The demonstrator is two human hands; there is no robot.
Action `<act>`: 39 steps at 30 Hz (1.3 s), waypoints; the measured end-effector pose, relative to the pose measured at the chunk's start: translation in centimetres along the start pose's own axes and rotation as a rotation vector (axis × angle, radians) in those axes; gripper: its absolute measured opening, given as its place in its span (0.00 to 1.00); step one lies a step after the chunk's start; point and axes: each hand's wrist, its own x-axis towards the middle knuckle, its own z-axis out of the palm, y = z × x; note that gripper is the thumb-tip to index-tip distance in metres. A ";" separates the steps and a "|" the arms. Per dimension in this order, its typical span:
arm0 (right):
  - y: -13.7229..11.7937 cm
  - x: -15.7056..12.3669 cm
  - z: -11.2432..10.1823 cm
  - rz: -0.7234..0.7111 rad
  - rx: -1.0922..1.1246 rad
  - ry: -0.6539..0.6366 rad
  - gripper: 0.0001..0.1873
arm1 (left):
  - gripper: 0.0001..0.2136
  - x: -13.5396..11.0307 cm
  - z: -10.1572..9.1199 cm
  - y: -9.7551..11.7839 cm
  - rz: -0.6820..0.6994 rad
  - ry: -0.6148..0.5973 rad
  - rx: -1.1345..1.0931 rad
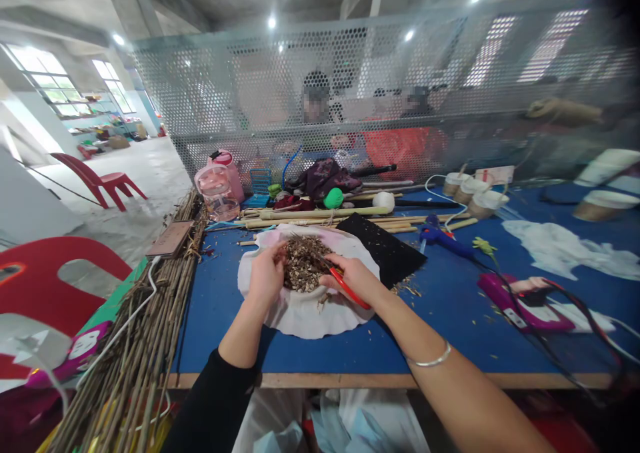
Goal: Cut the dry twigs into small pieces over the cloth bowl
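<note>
My right hand (353, 278) grips red-handled shears (347, 288), whose dark blades point into a heap of small brown chopped stem pieces (305, 260). The heap lies on a round, pale cloth-like sheet (310, 316) spread on the blue tabletop (215, 300). At the left edge of the heap, my left hand (267, 273) has its fingers curled inward. What those fingers hold, if anything, is hidden. A black sheet (385, 246) lies behind the pale one, with scraps scattered on it.
A bundle of long twigs (165, 313) runs along the left edge, a phone (171, 238) on top. A blue glue gun (447, 240), a magenta power strip (530, 306) and paper cups (485, 203) stand right. Sticks (320, 216) lie before a perforated metal screen (260, 93); people sit beyond it.
</note>
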 end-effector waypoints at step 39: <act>-0.2 0.0 0.4 0.007 -0.155 0.017 0.24 | 0.10 -1.8 2.5 1.6 0.213 -0.359 0.680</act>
